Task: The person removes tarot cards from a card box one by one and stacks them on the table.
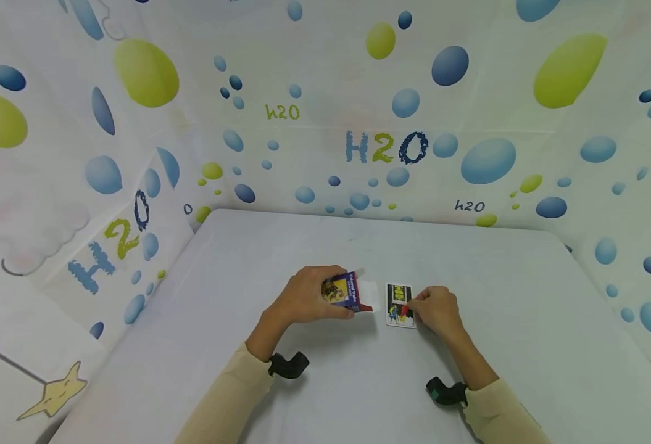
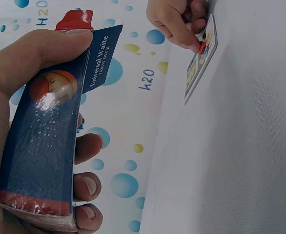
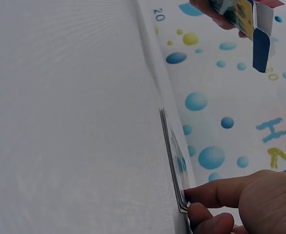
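My left hand (image 1: pixel 305 297) grips a blue tarot deck box (image 1: pixel 352 291) above the white table, thumb on one side and fingers round the other. In the left wrist view the tarot box (image 2: pixel 43 141) has "Universal Waite Tarot Deck" on its raised flap (image 2: pixel 102 58), and its end is open. To the right of the box, a thin stack of tarot cards (image 1: pixel 394 302) lies face up on the table. My right hand (image 1: pixel 439 309) pinches the stack's right edge, with the index fingertip (image 3: pixel 194 195) on the top card.
The white cloth-covered table (image 1: pixel 325 394) runs back to a backdrop (image 1: pixel 325 74) with blue and green dots and "H2O" lettering. Dark wrist cameras (image 1: pixel 289 365) sit on both wrists, close over the table.
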Demonstrator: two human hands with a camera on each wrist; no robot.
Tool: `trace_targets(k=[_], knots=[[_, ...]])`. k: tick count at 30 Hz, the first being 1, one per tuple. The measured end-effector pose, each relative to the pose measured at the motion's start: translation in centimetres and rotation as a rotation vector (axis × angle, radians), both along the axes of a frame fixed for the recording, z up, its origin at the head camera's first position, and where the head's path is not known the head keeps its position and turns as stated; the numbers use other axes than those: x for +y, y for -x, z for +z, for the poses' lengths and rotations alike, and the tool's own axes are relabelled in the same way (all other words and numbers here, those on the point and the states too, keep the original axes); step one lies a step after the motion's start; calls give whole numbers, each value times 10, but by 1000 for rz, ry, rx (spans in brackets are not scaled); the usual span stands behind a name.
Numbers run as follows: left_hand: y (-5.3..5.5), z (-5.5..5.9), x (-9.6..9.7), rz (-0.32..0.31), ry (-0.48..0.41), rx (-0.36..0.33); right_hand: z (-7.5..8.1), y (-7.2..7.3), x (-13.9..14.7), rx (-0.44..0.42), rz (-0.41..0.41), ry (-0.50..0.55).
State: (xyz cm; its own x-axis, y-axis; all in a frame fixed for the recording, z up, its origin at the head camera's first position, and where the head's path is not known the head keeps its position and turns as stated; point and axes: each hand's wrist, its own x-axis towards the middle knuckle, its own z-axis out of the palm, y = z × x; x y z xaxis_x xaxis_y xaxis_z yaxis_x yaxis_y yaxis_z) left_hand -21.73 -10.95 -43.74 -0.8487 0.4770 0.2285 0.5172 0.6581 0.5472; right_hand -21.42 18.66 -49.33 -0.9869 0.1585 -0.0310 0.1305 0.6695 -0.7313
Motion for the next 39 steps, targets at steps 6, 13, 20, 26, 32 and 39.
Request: trace_targets(k=[6, 13, 20, 26, 32, 39], knots=[[1, 0, 0, -8, -10, 6, -2, 1, 4, -23, -9, 55], [1, 2, -1, 6, 6, 9, -4, 2, 6, -52, -36, 109], [1, 3, -2, 9, -1, 10, -2, 1, 5, -59, -52, 140], [2, 0, -2, 12, -5, 7, 1, 0, 5, -62, -76, 174], [1, 0, -2, 15, 2, -8, 0, -1, 4, -58, -98, 201], [1, 0, 0, 8, 8, -9, 9, -5, -6, 11, -141, 215]])
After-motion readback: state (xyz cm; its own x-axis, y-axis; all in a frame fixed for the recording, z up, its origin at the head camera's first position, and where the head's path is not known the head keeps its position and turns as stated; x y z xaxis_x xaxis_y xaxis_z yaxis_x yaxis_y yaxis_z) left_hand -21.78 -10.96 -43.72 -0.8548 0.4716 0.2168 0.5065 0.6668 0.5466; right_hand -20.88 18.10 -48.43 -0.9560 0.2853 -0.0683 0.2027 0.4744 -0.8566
